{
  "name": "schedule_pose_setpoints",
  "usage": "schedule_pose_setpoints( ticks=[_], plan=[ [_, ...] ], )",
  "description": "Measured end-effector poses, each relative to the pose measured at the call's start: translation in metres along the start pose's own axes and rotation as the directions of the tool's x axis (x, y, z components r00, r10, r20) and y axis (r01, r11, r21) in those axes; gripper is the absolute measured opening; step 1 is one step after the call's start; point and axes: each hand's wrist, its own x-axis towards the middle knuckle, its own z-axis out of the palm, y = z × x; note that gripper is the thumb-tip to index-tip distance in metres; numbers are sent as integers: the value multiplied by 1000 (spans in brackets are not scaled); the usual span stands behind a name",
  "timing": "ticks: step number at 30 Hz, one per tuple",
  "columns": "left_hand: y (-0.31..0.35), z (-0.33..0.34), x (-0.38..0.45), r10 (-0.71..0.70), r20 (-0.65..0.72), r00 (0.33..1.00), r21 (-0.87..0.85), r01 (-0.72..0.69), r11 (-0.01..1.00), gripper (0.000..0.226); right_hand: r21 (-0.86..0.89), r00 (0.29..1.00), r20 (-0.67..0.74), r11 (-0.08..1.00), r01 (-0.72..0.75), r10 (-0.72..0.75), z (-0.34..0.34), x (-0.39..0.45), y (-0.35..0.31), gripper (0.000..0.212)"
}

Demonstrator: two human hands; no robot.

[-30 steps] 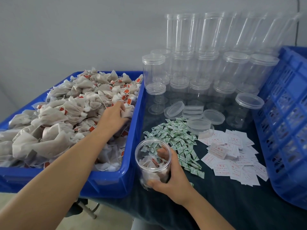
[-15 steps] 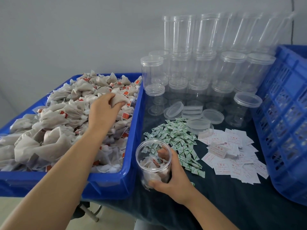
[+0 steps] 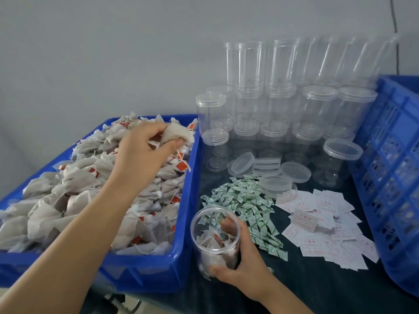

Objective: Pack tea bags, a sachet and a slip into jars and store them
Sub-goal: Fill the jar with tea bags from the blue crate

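My left hand [image 3: 140, 155] pinches a grey-white tea bag [image 3: 178, 134], lifted above the heap of tea bags [image 3: 74, 191] in the blue bin [image 3: 158, 270]. A red tag hangs on a string below it. My right hand [image 3: 243, 261] grips an open clear jar [image 3: 215, 239] standing on the dark table beside the bin; a few tea bags lie in its bottom. Green-and-white sachets [image 3: 247, 205] are piled just behind the jar. White printed slips [image 3: 326, 227] are spread to their right.
Several empty clear jars [image 3: 294, 109], some lidded, stand stacked at the back against the wall. Loose clear lids [image 3: 267, 168] lie in front of them. A blue perforated crate [image 3: 394, 168] stands along the right edge.
My left hand has picked one tea bag out of the heap and raised it to the right, towards the bin's far right corner. The right hand and jar have stayed put.
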Motion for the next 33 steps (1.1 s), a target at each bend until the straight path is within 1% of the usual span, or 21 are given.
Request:
schedule_pose_setpoints(
  ticks=[2,4,5,6,9,12,15,17,20,25,28,30,33],
  plan=[
    [12,-1,-10,29,57,998,-53,-26,998,16,5,1000,7,1000,-9,9,-1,0,2,93],
    [19,0,-17,42,114,993,-101,-30,994,11,22,1000,7,1000,-10,10,-3,0,3,94],
    [22,1,-21,49,152,987,-106,-33,994,13,23,1000,6,1000,-10,9,-3,0,3,95],
    [24,2,-25,54,185,981,-106,-34,994,20,20,1000,3,1000,-9,9,-3,1,4,96],
    [22,9,-38,68,263,962,-84,-47,995,28,35,1000,-7,999,4,-4,-3,1,6,92],
    [19,16,-51,83,335,939,-41,-73,996,21,6,999,-21,1000,24,-24,-1,2,6,91],
    [16,22,-60,69,399,914,-6,-72,997,28,22,1000,-8,1000,22,-22,-2,2,5,91],
    [14,25,-65,43,432,901,3,-50,999,25,16,1000,-8,1000,26,-26,-2,1,3,94],
    [12,29,-69,17,475,880,4,-21,1000,20,34,999,3,999,36,-36,-2,0,4,91],
    [9,34,-74,27,527,849,31,-51,998,21,5,996,6,996,86,-86,-2,2,8,90],
    [7,38,-77,41,548,836,87,-106,991,29,-5,993,-21,993,119,-119,-2,4,8,90],
    [7,40,-79,81,552,830,119,-174,977,34,1,992,-31,992,125,-125,-2,4,8,90],
    [7,40,-79,134,581,802,177,-286,942,34,16,992,-28,993,120,-120,-2,4,9,90]
  ],
)
